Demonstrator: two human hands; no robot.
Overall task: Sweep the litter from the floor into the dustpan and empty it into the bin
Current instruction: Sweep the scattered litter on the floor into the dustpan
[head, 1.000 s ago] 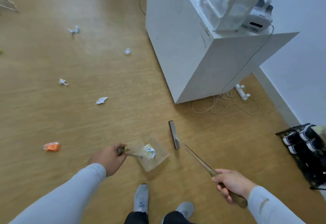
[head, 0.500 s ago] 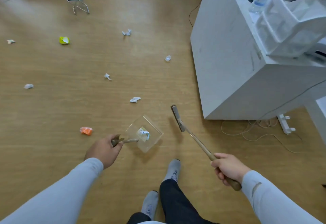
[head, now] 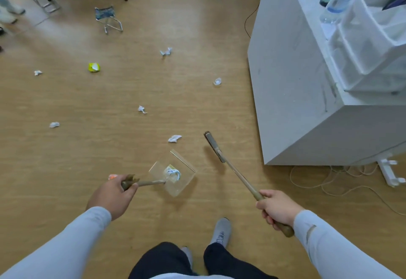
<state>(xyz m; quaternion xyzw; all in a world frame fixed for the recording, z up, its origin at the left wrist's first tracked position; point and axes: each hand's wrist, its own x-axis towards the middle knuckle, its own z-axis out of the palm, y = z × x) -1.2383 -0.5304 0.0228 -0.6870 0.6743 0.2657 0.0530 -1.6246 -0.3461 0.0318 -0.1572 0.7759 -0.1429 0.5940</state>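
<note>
Your clear dustpan (head: 175,172) hangs low over the wooden floor (head: 109,103), just ahead of your feet, with one crumpled white-and-blue scrap (head: 172,173) lying inside it. Your left hand (head: 112,195) has its grip wrapped round the dustpan's brown handle (head: 142,183), fingers curled tight. Just beyond that hand an orange scrap (head: 113,176) shows on the floor, mostly hidden behind your knuckles.

To the right of the pan, your right hand (head: 278,209) grips the lower end of the broom's handle (head: 241,180), and the brush head (head: 214,147) points away from you; it may be lifted off the floor, though the view does not settle that. A white paper wad (head: 174,138) lies between the pan's front edge and the brush head, close to both.

Farther out, litter is scattered well apart: a small white piece (head: 142,109), another wad (head: 54,124) off to the left, a yellow wrapper (head: 94,67), a tiny scrap (head: 37,72), a twisted paper (head: 166,51) and a pale bit (head: 217,81) near the white worktop (head: 292,81). A folding stool (head: 107,18) stands beyond.
</note>
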